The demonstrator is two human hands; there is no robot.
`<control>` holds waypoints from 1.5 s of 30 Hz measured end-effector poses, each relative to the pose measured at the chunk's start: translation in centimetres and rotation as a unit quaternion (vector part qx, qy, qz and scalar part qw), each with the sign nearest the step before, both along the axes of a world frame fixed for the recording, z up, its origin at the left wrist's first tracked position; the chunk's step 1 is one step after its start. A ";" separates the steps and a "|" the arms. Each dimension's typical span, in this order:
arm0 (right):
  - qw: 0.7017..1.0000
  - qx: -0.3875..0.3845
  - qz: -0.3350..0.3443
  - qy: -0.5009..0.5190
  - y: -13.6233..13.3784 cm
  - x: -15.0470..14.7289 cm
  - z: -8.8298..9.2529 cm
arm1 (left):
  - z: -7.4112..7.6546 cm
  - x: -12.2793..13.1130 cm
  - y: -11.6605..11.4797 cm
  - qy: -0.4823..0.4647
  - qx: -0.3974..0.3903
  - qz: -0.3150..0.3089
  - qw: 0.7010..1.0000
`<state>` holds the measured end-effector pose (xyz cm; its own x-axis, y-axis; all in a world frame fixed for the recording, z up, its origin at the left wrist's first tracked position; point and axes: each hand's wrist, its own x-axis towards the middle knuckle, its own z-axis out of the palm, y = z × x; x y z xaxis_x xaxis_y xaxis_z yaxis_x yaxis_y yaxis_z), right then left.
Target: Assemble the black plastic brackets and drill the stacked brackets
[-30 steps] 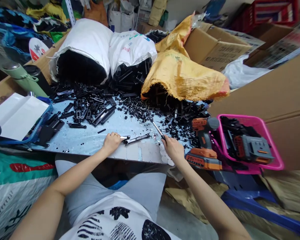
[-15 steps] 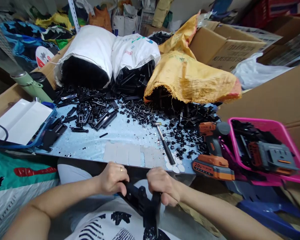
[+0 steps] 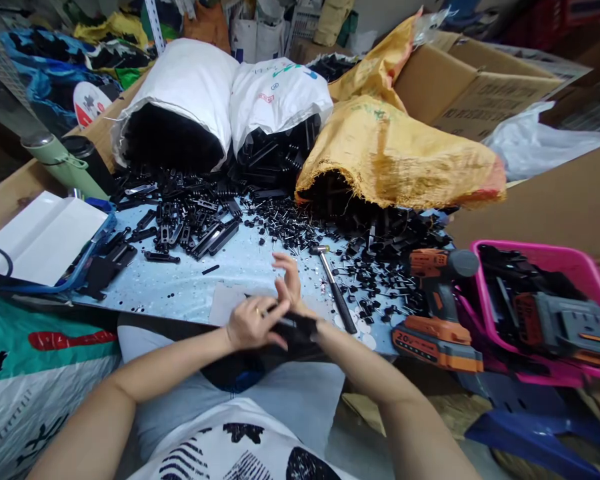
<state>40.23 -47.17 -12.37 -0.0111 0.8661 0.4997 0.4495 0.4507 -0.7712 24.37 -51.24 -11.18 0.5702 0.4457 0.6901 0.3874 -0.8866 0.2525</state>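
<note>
A dark part (image 3: 297,328), blurred, lies between my wrists at the table's front edge. My left hand (image 3: 255,321) is over its left end, fingers partly spread; whether it grips the part is hard to see. My right hand (image 3: 289,283) is raised just beyond the part, its fingers apart and nothing in them. To the right, a small hammer (image 3: 336,293) rests on the blue table cover (image 3: 180,287). Small black pins (image 3: 280,223) and long black pieces (image 3: 173,230) are heaped behind the hands.
An orange cordless drill (image 3: 437,310) stands at the right, beside a pink basket (image 3: 545,247) with another tool. White sacks (image 3: 183,80) and a yellow sack (image 3: 380,153) open at the back. A blue tray with white paper (image 3: 40,233) is at the left.
Both hands have moved up and forward from the lap to the table edge with the dark part. The right hand has opened and come off it. The view has shifted slightly.
</note>
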 end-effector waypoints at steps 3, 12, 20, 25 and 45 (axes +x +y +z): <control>0.997 0.005 -0.014 -0.070 9.5 3.6 0.5 | -2.9 0.5 7.0 0.187 -0.050 0.059 0.979; 0.848 -0.129 -0.073 -0.509 26.9 4.1 -0.6 | -0.1 -1.0 15.8 0.204 -0.091 0.269 0.937; 0.823 -0.142 -0.055 -0.547 30.1 3.3 0.4 | 1.2 -8.6 22.3 0.177 -0.275 0.542 0.774; 0.848 -0.075 0.001 -0.525 27.0 2.6 2.5 | 1.6 -8.6 22.4 0.195 -0.306 0.533 0.765; 0.881 -0.100 0.146 -0.440 -6.1 1.4 -0.4 | -0.4 -2.0 4.7 0.306 -0.193 0.168 0.917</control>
<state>41.66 -53.24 -12.75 -0.5545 0.8318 0.0252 0.7999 0.5411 -0.2596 22.39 -46.52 -11.54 0.5839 0.8108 0.0400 0.7962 -0.5816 0.1667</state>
